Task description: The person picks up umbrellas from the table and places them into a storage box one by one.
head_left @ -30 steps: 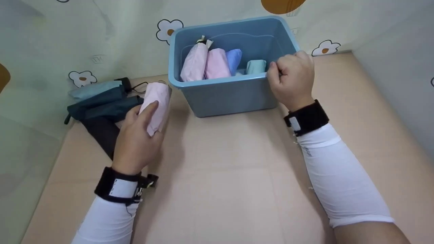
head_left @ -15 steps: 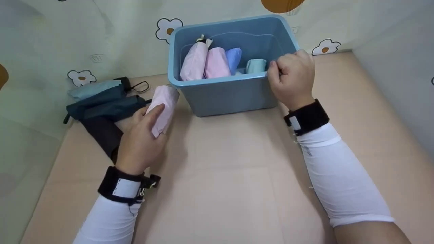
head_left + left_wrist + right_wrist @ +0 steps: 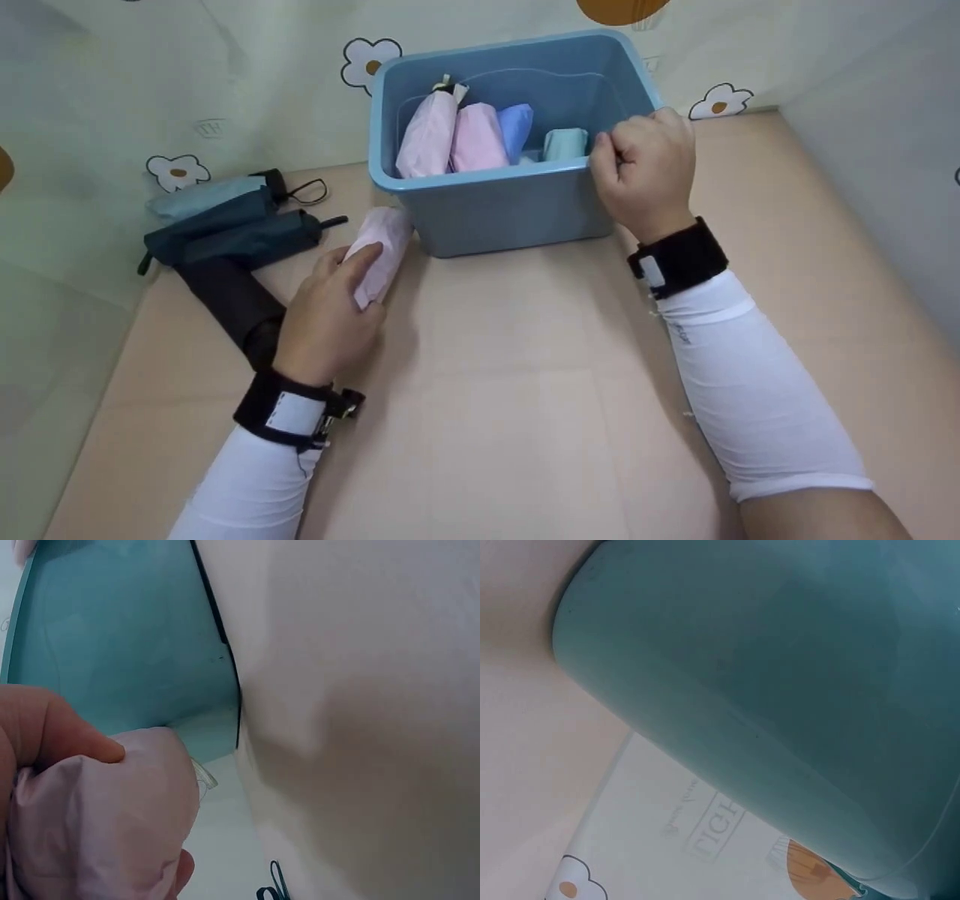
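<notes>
My left hand (image 3: 326, 326) grips a pale pink folded umbrella (image 3: 384, 244), thumb along its near side, just left of the bin's front left corner. In the left wrist view that umbrella (image 3: 127, 821) fills the lower left, the bin wall (image 3: 120, 630) behind it. My right hand (image 3: 646, 174) is curled over the front right rim of the blue plastic bin (image 3: 517, 214). Inside the bin lean a light pink umbrella (image 3: 429, 139), a pink one (image 3: 478, 142), a blue one (image 3: 515, 133) and a mint-green one (image 3: 565, 145). The right wrist view shows only the bin's outer wall (image 3: 742, 667) up close.
Left of the bin lie several more folded umbrellas: a light blue one (image 3: 214, 196), dark teal ones (image 3: 255, 238) and a black one (image 3: 232, 300), partly behind my left hand. A flower-printed curtain (image 3: 262, 82) backs the pinkish table (image 3: 510, 420).
My left hand has carried the pale pink umbrella to the right and a little nearer to me, uncovering more of the dark umbrellas. The right hand stays on the rim.
</notes>
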`<action>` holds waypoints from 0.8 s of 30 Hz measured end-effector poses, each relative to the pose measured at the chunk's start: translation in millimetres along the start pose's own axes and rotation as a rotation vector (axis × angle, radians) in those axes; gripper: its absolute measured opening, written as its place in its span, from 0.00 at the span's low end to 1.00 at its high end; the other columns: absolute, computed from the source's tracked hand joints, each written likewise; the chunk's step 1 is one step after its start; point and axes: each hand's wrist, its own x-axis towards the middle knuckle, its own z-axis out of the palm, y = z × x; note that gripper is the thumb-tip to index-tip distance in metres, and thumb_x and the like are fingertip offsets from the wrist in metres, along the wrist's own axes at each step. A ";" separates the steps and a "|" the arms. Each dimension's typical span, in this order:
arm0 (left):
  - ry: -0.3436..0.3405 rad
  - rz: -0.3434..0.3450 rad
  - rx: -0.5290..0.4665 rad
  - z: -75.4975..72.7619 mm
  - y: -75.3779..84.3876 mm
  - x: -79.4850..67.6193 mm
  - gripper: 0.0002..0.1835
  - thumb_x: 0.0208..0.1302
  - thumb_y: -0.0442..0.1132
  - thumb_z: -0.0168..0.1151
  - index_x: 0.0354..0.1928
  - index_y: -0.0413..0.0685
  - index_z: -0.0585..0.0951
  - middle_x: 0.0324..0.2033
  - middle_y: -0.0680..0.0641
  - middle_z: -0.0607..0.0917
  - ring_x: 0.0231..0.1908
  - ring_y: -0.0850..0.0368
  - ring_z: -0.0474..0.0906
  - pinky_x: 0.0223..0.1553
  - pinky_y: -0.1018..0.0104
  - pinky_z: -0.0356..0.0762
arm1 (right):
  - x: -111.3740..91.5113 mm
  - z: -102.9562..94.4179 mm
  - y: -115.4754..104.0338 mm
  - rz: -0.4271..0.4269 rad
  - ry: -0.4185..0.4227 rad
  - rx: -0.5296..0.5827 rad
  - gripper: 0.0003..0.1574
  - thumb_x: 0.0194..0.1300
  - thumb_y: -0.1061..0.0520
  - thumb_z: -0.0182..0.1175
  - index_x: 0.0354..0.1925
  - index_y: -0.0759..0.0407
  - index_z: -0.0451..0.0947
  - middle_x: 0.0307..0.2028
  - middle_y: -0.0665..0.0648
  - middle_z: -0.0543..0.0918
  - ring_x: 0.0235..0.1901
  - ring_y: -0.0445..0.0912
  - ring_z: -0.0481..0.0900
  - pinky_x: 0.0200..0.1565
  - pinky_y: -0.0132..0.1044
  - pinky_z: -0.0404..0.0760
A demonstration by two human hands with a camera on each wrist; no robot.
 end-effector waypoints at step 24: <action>0.044 -0.017 -0.013 -2.0 4.4 5.4 0.37 0.65 0.37 0.62 0.78 0.58 0.70 0.76 0.35 0.68 0.71 0.32 0.71 0.71 0.32 0.66 | -0.1 0.4 -0.7 0.008 0.000 0.011 0.29 0.68 0.52 0.51 0.11 0.61 0.63 0.13 0.61 0.67 0.25 0.61 0.67 0.39 0.54 0.64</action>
